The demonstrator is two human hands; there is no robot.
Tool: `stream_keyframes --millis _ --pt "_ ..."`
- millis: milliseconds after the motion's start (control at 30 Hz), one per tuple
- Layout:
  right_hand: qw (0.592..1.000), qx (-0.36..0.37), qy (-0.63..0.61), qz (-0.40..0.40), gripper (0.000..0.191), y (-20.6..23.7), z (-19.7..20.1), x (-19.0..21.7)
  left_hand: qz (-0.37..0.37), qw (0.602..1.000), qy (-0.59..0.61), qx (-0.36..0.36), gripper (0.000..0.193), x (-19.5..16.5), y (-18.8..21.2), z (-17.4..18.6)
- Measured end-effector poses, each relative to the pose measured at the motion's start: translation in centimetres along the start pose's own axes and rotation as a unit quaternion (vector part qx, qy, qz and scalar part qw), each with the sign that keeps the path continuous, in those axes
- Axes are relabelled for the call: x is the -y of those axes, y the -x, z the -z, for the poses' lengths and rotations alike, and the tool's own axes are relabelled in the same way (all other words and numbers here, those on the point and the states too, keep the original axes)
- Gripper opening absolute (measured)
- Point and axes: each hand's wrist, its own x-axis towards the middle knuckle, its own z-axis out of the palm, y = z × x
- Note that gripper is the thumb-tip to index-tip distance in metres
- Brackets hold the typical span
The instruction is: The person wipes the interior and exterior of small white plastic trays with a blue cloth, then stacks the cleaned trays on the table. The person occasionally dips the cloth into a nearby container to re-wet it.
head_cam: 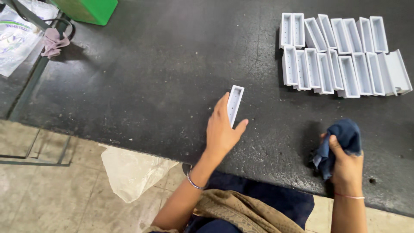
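My left hand (222,131) grips a narrow white plastic tray (235,103), a long open box with small holes along its floor, held just over the black tabletop (151,73). My right hand (345,166) is closed around a bunched dark blue cloth (343,140) near the table's front edge. At the far right, several identical white trays (340,54) lie in two rows side by side, open faces up, well beyond both hands.
A green box (88,9) stands at the table's far left corner. A pink rag (54,42) hangs on a metal frame beside a printed plastic bag (17,36). A whitish plastic sack (129,170) lies on the tiled floor below the table edge.
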Motion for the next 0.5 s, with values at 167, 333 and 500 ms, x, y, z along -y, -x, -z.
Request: stream_keyframes --millis 167,333,500 --pt "0.999 0.012 0.016 0.030 0.025 0.3 0.3 -0.5 0.101 0.993 -0.030 0.044 0.077 2.4 -0.2 -2.1" --pt "1.000 0.001 0.014 0.019 0.027 0.2 0.3 -0.7 0.095 0.990 -0.094 -0.039 0.072 9.7 -5.7 0.4" --pt "0.999 0.011 0.020 0.028 0.031 0.2 -0.1 -0.3 -0.035 0.949 -0.293 -0.112 0.071 8.5 -8.7 1.2"
